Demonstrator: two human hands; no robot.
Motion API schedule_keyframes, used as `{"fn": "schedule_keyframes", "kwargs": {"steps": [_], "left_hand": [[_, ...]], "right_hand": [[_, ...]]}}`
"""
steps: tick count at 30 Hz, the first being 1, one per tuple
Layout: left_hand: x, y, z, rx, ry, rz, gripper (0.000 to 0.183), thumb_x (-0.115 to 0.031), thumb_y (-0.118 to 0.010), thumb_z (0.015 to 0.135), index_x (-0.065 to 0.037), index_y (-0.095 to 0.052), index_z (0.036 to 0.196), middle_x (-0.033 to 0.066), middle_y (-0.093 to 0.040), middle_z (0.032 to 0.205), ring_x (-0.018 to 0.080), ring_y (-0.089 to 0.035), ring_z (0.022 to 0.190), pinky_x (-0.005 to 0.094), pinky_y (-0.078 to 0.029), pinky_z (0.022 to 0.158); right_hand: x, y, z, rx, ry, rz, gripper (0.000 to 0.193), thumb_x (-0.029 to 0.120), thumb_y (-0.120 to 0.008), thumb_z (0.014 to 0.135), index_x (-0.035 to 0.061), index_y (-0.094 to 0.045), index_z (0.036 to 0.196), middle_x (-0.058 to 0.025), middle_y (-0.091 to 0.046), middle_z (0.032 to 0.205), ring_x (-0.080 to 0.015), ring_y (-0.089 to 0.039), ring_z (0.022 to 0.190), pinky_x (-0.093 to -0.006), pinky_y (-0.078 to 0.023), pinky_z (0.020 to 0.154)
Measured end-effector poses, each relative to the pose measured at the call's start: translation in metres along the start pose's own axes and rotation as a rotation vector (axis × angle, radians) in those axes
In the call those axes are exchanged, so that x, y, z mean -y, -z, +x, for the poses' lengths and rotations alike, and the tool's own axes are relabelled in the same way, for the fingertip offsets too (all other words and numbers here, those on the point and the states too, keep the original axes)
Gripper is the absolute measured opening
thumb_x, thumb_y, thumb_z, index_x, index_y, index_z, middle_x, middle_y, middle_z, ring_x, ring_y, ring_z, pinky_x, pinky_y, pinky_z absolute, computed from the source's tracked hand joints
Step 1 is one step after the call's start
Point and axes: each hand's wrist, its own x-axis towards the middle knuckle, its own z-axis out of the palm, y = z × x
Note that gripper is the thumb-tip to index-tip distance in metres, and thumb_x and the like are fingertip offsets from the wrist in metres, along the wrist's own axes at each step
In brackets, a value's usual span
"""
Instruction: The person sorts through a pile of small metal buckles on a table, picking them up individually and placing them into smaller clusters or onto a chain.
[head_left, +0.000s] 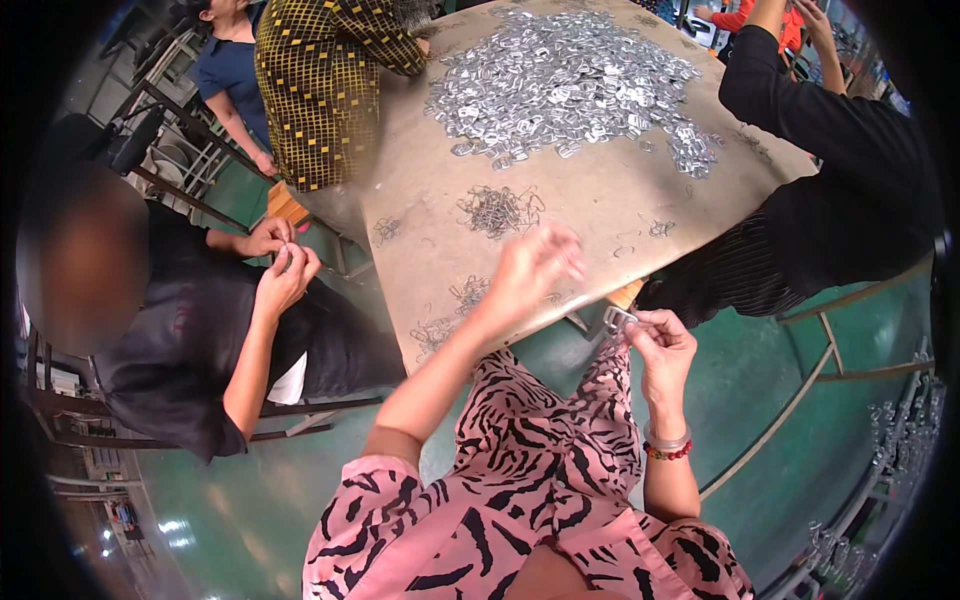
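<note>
Gripping a silvery metal buckle (616, 319) between thumb and fingers, the right hand (662, 345) hung just off the near edge of the surface (600, 190). Left hand (540, 258) above the surface, blurred; could not tell whether its fingers held anything. Just beyond it lay a tangle of bent wire pieces (497, 211). Large heap of metal pieces (570, 85) covered the far part. Co-worker (190, 340) at left sat with both hands together.

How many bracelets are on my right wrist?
2: a plain pale band sits nearer your right hand, and a mostly red beaded bracelet is just behind that band, toward the elbow. No third shows.
</note>
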Motion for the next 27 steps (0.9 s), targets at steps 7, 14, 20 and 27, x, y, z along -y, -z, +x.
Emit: {"fn": "schedule_keyframes", "kwargs": {"steps": [7,14,20,27], "left_hand": [[-0.012,-0.059,-0.045,-0.017,-0.398,0.387,0.013,-0.003,-0.060,0.082,-0.001,-0.054,0.093,0.0123,-0.055,0.107,0.0262,-0.053,0.102,0.0367,-0.043,0.087],[0.006,-0.065,-0.038,-0.085,-0.327,0.384,0.016,-0.004,-0.059,0.082,-0.002,-0.051,0.095,0.0152,-0.051,0.111,0.0318,-0.047,0.105,0.0397,-0.039,0.089],[0.015,-0.066,-0.026,-0.096,-0.297,0.258,0.015,-0.001,-0.055,0.081,0.000,-0.049,0.095,0.0170,-0.049,0.111,0.0338,-0.047,0.104,0.0413,-0.041,0.085],[0.027,-0.047,-0.014,0.025,-0.251,0.166,0.011,0.000,-0.054,0.082,-0.001,-0.050,0.092,0.0123,-0.057,0.089,0.0311,-0.055,0.086,0.0403,-0.043,0.080]], "right_hand": [[-0.001,-0.013,-0.009,-0.126,0.102,-0.111,0.012,-0.011,-0.060,0.077,-0.0054,-0.058,0.087,-0.0090,-0.062,0.080,-0.0095,-0.058,0.064,-0.0211,-0.050,0.058],[-0.006,-0.014,-0.001,-0.207,0.265,-0.294,0.014,-0.013,-0.063,0.074,-0.0042,-0.057,0.084,-0.0052,-0.056,0.084,-0.0077,-0.055,0.070,-0.0190,-0.048,0.062],[-0.006,-0.018,0.012,-0.132,0.347,-0.504,0.017,-0.013,-0.065,0.070,-0.0035,-0.059,0.083,-0.0078,-0.057,0.081,-0.0100,-0.055,0.071,-0.0200,-0.047,0.061],[0.018,0.018,0.053,0.202,0.267,-0.718,0.024,0.000,-0.067,0.071,-0.0010,-0.065,0.094,-0.0092,-0.064,0.085,-0.0179,-0.060,0.077,-0.0310,-0.046,0.074]]}}
